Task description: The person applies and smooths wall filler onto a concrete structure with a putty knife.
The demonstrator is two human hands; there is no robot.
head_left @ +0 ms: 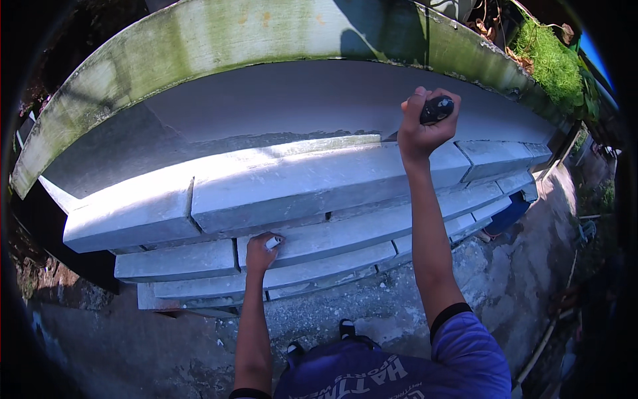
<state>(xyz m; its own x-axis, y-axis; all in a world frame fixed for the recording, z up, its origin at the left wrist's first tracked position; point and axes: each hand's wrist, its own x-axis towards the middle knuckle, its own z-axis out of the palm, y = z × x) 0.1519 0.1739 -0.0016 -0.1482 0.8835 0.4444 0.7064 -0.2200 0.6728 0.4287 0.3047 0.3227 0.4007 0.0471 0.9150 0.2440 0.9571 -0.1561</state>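
My right hand [428,126] is raised at the upper right, fingers wrapped round the black handle [436,110] of a tool. The tool's working end is hidden behind the hand, so its kind cannot be told. It is over the top course of pale grey blocks [299,189], near the wall [279,100] behind them. Lower and to the left, my left hand [258,253] closes round a small white cylinder [273,243]. That hand is at the middle course [179,259], beside a dark joint between two blocks; whether it touches them cannot be told.
A curved, moss-stained concrete ledge [212,36] overhangs the wall. Green plants [548,63] grow at the upper right. A lower course of blocks [339,269] borders the rough concrete floor [392,306], where my feet stand. A blue object [508,214] lies by the blocks' right end.
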